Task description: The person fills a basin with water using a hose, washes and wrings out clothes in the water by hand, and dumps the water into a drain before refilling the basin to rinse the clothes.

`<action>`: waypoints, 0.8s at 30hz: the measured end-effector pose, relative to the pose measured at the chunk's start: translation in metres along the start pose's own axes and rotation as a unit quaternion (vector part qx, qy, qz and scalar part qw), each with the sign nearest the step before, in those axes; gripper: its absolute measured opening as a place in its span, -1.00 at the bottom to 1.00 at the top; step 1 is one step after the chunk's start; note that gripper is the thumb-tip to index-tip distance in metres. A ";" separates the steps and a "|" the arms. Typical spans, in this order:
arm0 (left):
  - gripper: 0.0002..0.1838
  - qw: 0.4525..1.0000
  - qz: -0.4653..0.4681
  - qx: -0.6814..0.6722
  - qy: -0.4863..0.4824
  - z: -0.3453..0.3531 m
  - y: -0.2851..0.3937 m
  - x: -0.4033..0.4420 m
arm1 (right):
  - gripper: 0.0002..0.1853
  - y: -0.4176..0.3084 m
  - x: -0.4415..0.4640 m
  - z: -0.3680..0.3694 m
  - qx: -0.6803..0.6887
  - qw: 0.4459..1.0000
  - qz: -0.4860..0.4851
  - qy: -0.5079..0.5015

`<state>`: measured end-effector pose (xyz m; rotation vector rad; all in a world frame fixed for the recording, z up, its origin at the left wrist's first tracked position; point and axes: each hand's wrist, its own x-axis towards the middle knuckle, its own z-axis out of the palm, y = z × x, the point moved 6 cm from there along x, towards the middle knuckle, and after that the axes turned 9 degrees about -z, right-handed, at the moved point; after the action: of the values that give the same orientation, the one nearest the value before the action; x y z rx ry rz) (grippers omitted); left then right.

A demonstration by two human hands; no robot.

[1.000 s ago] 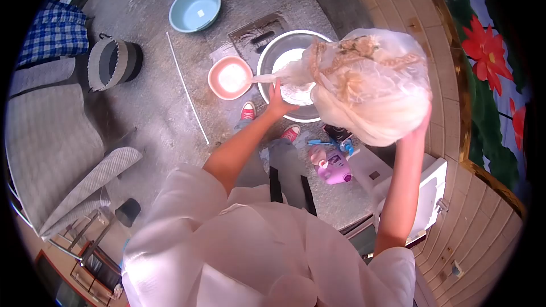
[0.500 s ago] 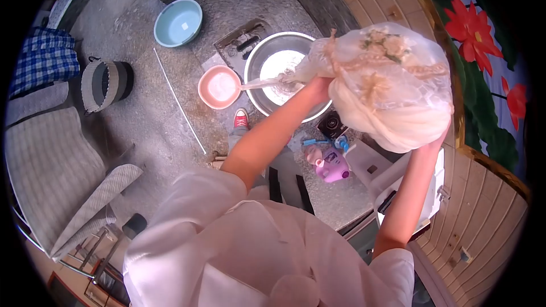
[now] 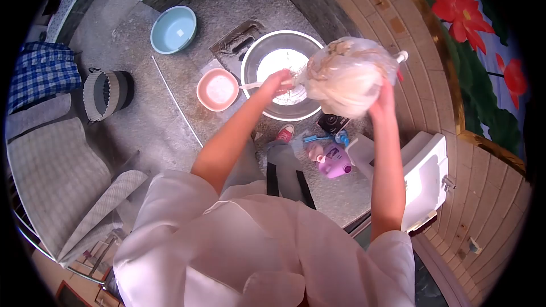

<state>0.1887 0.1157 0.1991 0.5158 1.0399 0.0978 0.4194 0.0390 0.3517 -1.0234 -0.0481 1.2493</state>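
Observation:
A pale, sheer cloth bundle with lace-like trim hangs above the right side of a large metal basin, which has white suds in it. My right hand grips the bundle at its lower right side. Over the basin, my left hand is closed on a narrow end of the cloth. A thin tail of it reaches left to the rim of a pink basin, which stands beside the metal one.
A light blue basin stands at the upper left, near a thin white rod. A woven basket is further left. Purple bottle, blue brush and white sink are at the lower right. Tiled wall on the right.
The bundle has come down and left, nearer the basin, with my right hand on it. My left hand has moved left from the bundle's neck and now closes on its narrow end.

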 end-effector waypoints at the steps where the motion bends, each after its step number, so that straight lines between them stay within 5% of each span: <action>1: -0.43 0.999 0.030 -0.026 -0.003 0.002 0.013 -0.014 | -0.68 0.017 0.002 -0.001 -0.007 0.999 0.013 0.029; 5: -0.12 0.957 0.193 0.196 -0.091 0.056 0.060 -0.073 | -0.71 0.079 0.023 -0.005 0.034 0.996 0.082 -0.002; 7: 0.02 0.885 0.320 0.311 -0.133 0.084 0.057 -0.085 | -0.70 0.093 0.018 0.009 0.036 0.995 0.089 0.031; 8: 0.08 0.840 0.336 0.427 0.002 0.081 0.053 -0.087 | -0.70 0.097 0.017 0.013 0.037 0.995 0.090 0.032; 14: 0.04 0.860 0.341 0.380 0.002 0.069 0.047 -0.078 | -0.69 0.096 0.010 0.012 -0.020 0.996 0.054 0.062; 16: 0.05 0.872 0.346 0.345 -0.013 0.077 0.049 -0.078 | -0.67 0.063 0.002 0.031 -0.115 0.991 -0.060 0.026; 24: 0.01 0.902 0.380 0.130 -0.160 0.159 0.072 -0.076 | -0.71 -0.037 -0.026 0.066 -0.288 0.927 -0.237 0.037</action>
<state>0.2952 0.0975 0.3561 1.1271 0.4806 0.5529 0.4017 0.0602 0.4273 -1.4560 -0.6017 0.7541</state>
